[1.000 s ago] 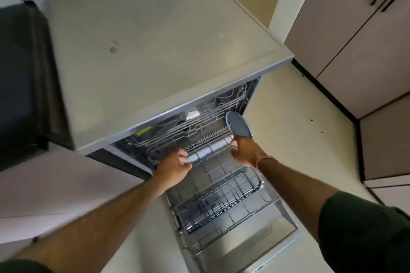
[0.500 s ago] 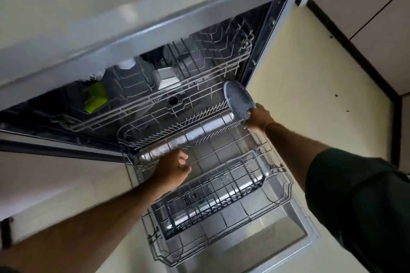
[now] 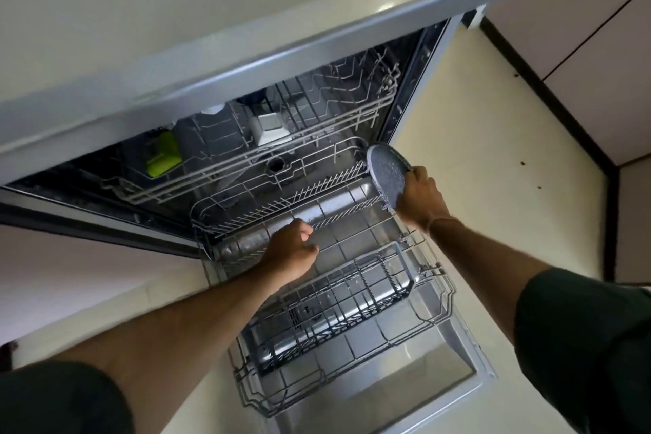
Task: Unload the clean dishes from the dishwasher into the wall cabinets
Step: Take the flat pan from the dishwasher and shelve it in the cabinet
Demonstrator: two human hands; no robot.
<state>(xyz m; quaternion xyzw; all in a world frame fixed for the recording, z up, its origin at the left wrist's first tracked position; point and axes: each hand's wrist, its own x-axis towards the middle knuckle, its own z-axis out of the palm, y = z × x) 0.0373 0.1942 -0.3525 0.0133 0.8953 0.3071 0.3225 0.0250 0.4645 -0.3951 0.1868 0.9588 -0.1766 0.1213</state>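
The dishwasher stands open with its lower rack pulled out over the lowered door. A grey speckled plate stands on edge at the rack's far right corner. My right hand grips the plate's near rim. My left hand hovers over the rack's middle with fingers curled, holding nothing that I can see. The upper rack sits inside the machine and holds a lime-green item and a white cup-like piece.
A grey cutlery basket sits in the lower rack's near part. The countertop overhangs the machine. Cream floor spreads to the right, bordered by a dark skirting and beige cabinet doors.
The view has dropped closer to the dishwasher. My right hand has moved from the rack's front onto the plate's rim. My left hand has let go of the rack and pulled back slightly.
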